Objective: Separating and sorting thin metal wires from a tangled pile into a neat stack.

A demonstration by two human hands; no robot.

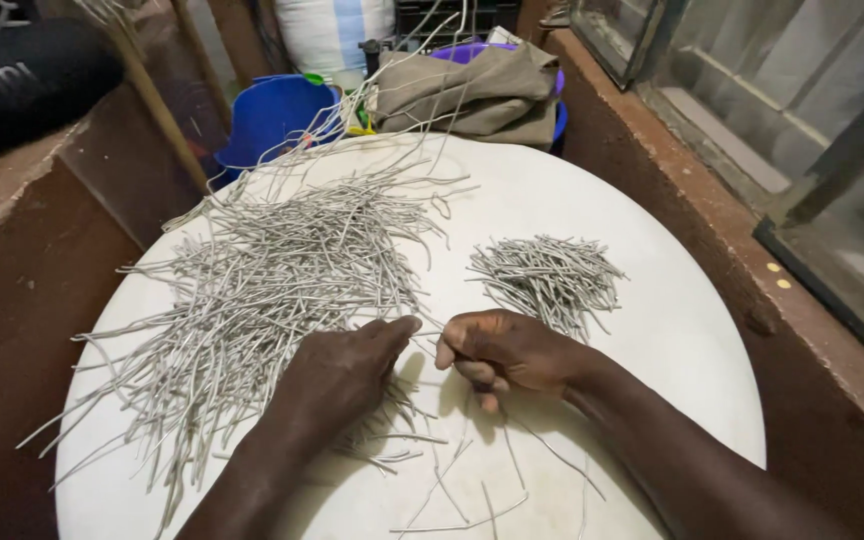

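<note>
White round table (652,330) bears thin, bent grey wire pieces (262,280).

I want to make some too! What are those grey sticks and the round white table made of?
The grey sticks look like thin metal wire: dull silver-grey, bent and kinked, holding their shape. It could be coated; I can't tell. The round table looks like smooth white plastic, with a faint sheen and scuffs.
</note>
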